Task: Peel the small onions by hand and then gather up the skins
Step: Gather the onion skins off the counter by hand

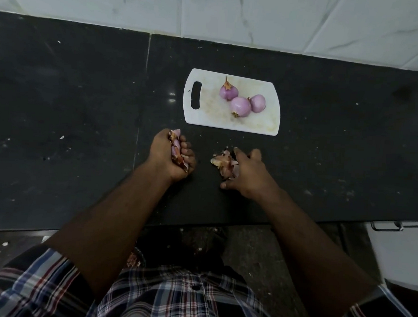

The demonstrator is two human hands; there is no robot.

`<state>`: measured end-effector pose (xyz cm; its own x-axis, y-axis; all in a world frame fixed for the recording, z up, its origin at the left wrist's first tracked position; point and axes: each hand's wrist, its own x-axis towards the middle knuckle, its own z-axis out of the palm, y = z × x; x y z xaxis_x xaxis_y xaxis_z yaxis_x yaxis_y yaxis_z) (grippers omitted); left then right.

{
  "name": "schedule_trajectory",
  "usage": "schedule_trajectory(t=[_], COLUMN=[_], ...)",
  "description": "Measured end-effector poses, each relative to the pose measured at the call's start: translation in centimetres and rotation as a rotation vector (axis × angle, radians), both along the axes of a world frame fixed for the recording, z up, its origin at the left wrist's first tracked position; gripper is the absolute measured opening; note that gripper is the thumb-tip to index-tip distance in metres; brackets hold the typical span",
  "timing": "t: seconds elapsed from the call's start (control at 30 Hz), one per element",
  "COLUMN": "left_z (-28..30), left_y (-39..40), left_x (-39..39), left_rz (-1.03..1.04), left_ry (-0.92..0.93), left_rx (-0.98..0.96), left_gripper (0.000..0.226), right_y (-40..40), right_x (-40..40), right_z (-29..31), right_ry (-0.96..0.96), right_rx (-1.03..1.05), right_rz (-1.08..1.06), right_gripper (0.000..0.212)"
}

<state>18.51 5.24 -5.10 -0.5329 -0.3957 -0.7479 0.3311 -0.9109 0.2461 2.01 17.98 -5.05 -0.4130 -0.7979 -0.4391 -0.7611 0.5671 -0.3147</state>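
- I see three peeled onions on the white cutting board (261, 123), which lies flat on the dark counter (84, 101) near the tiled wall (236, 10).
- The far onion (228, 90) sits toward the back of the board with a dry orange stem tip still on it.
- The middle onion (241, 107) lies closer to me, its root end pointing at the board's near edge; it touches the right onion (258, 103), and the far one sits just beside it.
- My left hand (174, 156) is clenched around a bunch of skins (175, 147); the fingers curl over them, and papery pink and brown pieces stick out at the top of the fist and between the fingers.
- That fist rests just in front of the board's near left corner, knuckles down on the counter.
- My right hand (246, 173) is on the counter in front of the board, fingers bent and spread over a small pile of skins (221, 160).
- The pile lies against the fingers on the thumb side; I cannot tell whether the hand has actually closed on any of it or is only touching it.
- The two hands are apart, with bare counter between them.
- A few pale scraps dot the counter, one (62, 137) well off to the left.
- Below the counter edge I see my checked shirt (170, 298), and a metal drawer handle (398, 225) at the right.
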Motion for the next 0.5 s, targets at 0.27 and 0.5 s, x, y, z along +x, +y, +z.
schedule_trajectory(t=[0.27, 0.5], left_z=[-0.1, -0.1], left_y=[0.6, 0.6], left_x=[-1.3, -1.1], left_rz=[-0.024, 0.021], left_ry=[-0.010, -0.055], left_rx=[-0.010, -0.026], left_gripper=[0.033, 0.033], right_y=[-1.7, -2.1], right_x=[0.3, 2.5], right_z=[-0.4, -1.2], right_ry=[0.010, 0.247], right_rx=[-0.081, -0.138], right_rz=[0.021, 0.136], right_gripper=[0.087, 0.061])
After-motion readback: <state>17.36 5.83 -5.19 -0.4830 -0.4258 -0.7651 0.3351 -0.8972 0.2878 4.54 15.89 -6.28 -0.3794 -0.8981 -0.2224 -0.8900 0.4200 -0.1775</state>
